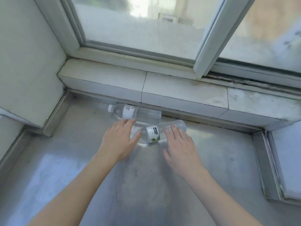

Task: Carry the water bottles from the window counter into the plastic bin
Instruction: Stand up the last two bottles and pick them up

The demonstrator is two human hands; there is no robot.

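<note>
Head-camera footage is taken looking down at a metal window counter (65, 168), bounded at the far side by a tiled sill (179, 88) beneath a sliding window (138, 26). Two clear water bottles are seen lying on their sides on the counter, close to the sill.

The far bottle (135, 112) is laid roughly parallel to the sill, its white cap pointed left and a white label wrapped round its middle. The near bottle (160, 132) is set at an angle, its base raised toward the far right and its neck end directed near and left; a white label with a green mark is carried on it. The two bottles are placed just beside each other, and whether they touch cannot be told.

Both bare arms are extended from the near edge of the view. The left hand (118, 141) is held open with fingers spread, its fingertips (130, 121) placed at the near side of the far bottle and its thumb beside the neck end of the near bottle; nothing is gripped by it. The right hand (180, 144) is likewise released, palm down, with fingers laid over the body of the near bottle but not closed round it. Some motion blur is shown on this hand.

A white wall (27, 62) is seen at the left. No plastic bin is shown.
</note>
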